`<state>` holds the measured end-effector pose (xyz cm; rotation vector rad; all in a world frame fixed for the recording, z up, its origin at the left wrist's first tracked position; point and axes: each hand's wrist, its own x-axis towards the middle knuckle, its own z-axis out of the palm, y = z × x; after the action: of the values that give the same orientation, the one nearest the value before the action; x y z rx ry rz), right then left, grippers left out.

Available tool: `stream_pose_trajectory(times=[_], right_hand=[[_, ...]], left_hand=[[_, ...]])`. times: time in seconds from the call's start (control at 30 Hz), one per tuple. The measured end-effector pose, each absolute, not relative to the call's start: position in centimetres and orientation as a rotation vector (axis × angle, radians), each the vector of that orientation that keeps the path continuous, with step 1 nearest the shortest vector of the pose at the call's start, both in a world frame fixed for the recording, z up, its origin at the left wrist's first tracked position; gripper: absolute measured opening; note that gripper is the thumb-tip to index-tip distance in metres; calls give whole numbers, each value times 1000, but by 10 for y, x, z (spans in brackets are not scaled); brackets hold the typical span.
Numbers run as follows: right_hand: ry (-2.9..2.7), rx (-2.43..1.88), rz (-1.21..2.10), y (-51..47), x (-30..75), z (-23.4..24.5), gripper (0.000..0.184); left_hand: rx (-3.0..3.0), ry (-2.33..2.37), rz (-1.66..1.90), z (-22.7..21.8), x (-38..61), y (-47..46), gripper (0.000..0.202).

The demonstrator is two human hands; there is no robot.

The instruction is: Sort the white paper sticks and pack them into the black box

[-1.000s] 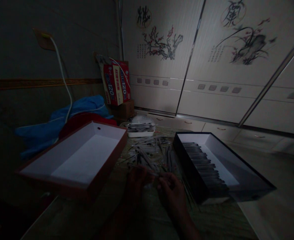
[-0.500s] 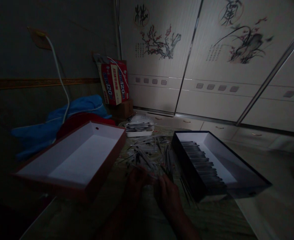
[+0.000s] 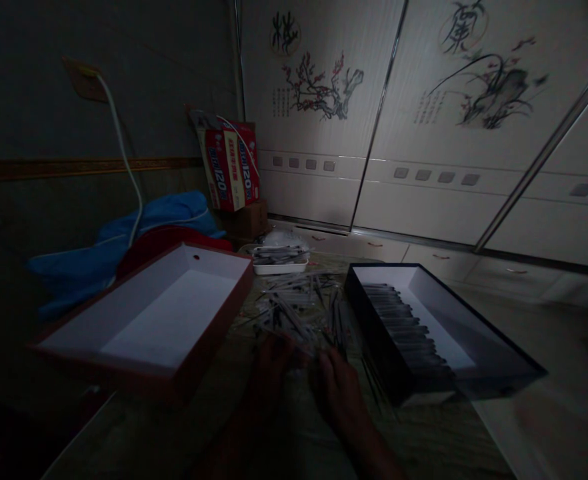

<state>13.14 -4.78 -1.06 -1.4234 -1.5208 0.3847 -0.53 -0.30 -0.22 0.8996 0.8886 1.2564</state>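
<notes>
Two hands reach in from the bottom middle of the frame, and the dim light hides much of them. The left hand [image 3: 274, 367] is curled at the near edge of a loose pile of thin sticks [image 3: 294, 320], with the right hand [image 3: 339, 390] just beside it, fingers bent; whether either grips a stick, I cannot tell. The pile lies on the table [image 3: 424, 433] between a red-rimmed white box [image 3: 201, 353] at left and a black box [image 3: 379, 353] at right, which holds a neat row of sticks [image 3: 399, 320]. A small white tray [image 3: 280, 269] of more sticks sits beyond the pile, upper middle.
</notes>
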Motion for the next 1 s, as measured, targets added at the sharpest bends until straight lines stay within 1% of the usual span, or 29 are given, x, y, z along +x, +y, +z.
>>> stream_pose_trajectory(times=[0.1, 0.27, 0.3, 0.43, 0.47, 0.63, 0.83, 1.0], right_hand=[[-1587, -1404, 524, -49, 132, -9, 24], [-1549, -1437, 523, -47, 131, -14, 38], [-1539, -1447, 519, -48, 131, -14, 37], [-1549, -1432, 552, -50, 132, -12, 24], [-1560, -1417, 560, -50, 131, -12, 23], [-1520, -1430, 501, -47, 130, -15, 34], [-1550, -1406, 594, -48, 131, -11, 24], [-1520, -1346, 678, -48, 129, -15, 32]], left_hand=[[882, 905, 1270, -1, -5, -3, 26], [873, 899, 1254, -1, -4, -2, 30], [857, 900, 1267, -1, -4, -2, 31], [849, 920, 1303, -4, -5, 0, 30], [862, 918, 1298, -4, -5, 0, 30], [894, 903, 1265, -2, -5, -1, 29], [889, 917, 1285, -5, -6, -1, 27], [906, 927, 1252, -1, -6, -2, 28]])
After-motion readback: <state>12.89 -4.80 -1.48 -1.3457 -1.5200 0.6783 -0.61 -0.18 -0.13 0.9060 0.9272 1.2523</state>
